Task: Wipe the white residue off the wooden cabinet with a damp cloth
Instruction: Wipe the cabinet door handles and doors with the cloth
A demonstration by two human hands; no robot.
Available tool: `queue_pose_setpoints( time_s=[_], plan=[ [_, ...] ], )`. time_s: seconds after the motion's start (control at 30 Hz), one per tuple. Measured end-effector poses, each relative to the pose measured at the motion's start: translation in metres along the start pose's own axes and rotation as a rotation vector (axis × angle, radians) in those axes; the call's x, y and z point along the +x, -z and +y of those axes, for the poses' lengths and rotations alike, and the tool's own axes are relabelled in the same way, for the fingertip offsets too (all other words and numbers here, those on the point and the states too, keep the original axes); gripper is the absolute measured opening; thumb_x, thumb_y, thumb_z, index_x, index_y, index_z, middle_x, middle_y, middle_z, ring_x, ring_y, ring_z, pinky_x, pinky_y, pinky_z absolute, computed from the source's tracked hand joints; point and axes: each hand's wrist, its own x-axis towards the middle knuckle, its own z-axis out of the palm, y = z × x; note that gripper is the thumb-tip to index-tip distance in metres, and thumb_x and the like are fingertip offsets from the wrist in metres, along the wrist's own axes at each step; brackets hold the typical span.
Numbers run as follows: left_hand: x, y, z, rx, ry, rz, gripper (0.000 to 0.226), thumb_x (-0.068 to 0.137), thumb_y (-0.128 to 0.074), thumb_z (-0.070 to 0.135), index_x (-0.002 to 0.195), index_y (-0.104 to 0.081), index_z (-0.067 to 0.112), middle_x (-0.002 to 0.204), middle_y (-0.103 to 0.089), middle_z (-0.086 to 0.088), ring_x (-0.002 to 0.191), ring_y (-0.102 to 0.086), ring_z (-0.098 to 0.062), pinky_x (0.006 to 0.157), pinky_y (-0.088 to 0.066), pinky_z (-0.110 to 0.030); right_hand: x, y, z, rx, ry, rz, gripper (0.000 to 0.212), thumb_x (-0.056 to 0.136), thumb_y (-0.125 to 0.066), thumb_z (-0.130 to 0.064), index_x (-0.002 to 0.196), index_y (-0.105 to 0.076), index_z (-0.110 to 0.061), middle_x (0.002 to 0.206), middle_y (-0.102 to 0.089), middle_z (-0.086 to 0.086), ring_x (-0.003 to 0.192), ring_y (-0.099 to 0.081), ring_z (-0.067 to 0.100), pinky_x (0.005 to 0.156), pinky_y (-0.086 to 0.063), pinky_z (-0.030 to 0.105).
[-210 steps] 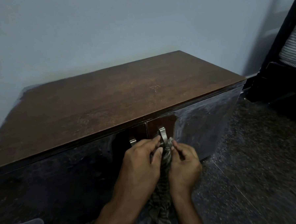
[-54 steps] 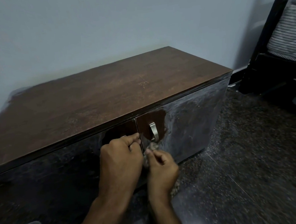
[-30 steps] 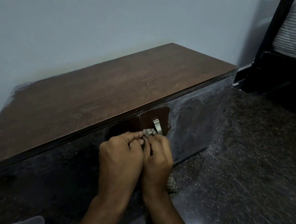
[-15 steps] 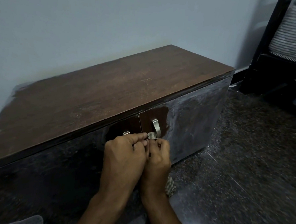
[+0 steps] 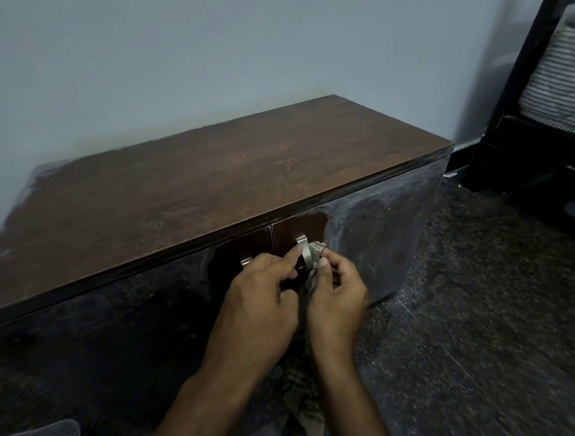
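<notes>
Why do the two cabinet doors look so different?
The right cabinet door is smeared with hazy white residue, wiped clean only around its silver metal handle. The left cabinet door looks dark and glossy, with only faint specks. The right handle shows; the left hand hides most of the left one. Both doors are closed.

The cabinet (image 5: 211, 195) has a brown wood-grain top that looks matt, with faint pale scuffs. Its door fronts (image 5: 380, 239) are dark and glossy, and hazy white residue (image 5: 388, 202) smears the right one; around the handle the wood shows clean and brown. The handle (image 5: 304, 252) is brushed metal with a dull shine. The cloth (image 5: 306, 413) in my grip is soft, crumpled woven fabric with a checked pattern. The floor (image 5: 484, 307) is dark speckled stone, slightly shiny.
</notes>
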Motion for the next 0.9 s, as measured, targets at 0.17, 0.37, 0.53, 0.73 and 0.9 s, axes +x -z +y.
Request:
queue_pose_setpoints(
  time_s=[0.17,0.37,0.53,0.73,0.9],
  plan=[
    [0.002,-0.005,-0.003,0.079,0.012,-0.036,0.067,0.081,-0.054,0.007,0.140,-0.051,0.036,0.094,-0.050,0.018,0.079,-0.050,0.000,0.072,-0.049,-0.020,0.013,0.013,0.004,-0.199,0.064,-0.226,0.017,0.097,-0.055,-0.011,0.103,-0.068,-0.020,0.099,-0.057,-0.018,0.101,-0.051,0.005,0.082,-0.041,0.013],
    [0.003,-0.006,0.000,0.094,0.008,-0.046,0.064,0.082,-0.053,0.007,0.140,-0.053,0.035,0.091,-0.049,0.018,0.085,-0.052,-0.003,0.080,-0.052,-0.027,0.037,0.020,-0.005,-0.354,0.132,-0.420,0.019,0.090,-0.060,-0.003,0.099,-0.074,-0.013,0.093,-0.047,-0.010,0.099,-0.048,0.010,0.091,-0.038,0.017],
    [0.002,-0.010,0.003,0.083,-0.012,-0.074,0.058,0.086,-0.051,0.012,0.140,-0.052,0.034,0.090,-0.048,0.016,0.078,-0.052,-0.003,0.068,-0.047,-0.022,0.038,0.021,-0.013,-0.038,-0.066,-0.526,0.021,0.092,-0.058,0.003,0.097,-0.076,-0.007,0.101,-0.057,0.008,0.101,-0.058,0.017,0.087,-0.045,0.019],
    [0.001,-0.010,0.002,0.099,-0.017,-0.103,0.062,0.088,-0.051,0.012,0.146,-0.044,0.035,0.093,-0.051,0.013,0.083,-0.054,-0.005,0.078,-0.052,-0.032,0.033,0.025,-0.021,-0.766,0.318,-0.539,0.022,0.095,-0.047,-0.020,0.106,-0.066,-0.023,0.104,-0.043,-0.011,0.104,-0.038,0.012,0.093,-0.032,0.033],
    [-0.003,-0.003,0.001,0.095,0.001,-0.106,0.076,0.087,-0.052,0.012,0.150,-0.026,0.045,0.095,-0.050,0.018,0.085,-0.052,-0.001,0.080,-0.051,-0.026,0.027,0.021,-0.025,-0.833,0.319,-0.602,0.036,0.093,-0.033,-0.023,0.117,-0.058,-0.015,0.123,-0.041,0.002,0.112,-0.037,0.021,0.094,-0.039,0.035]
  ],
)
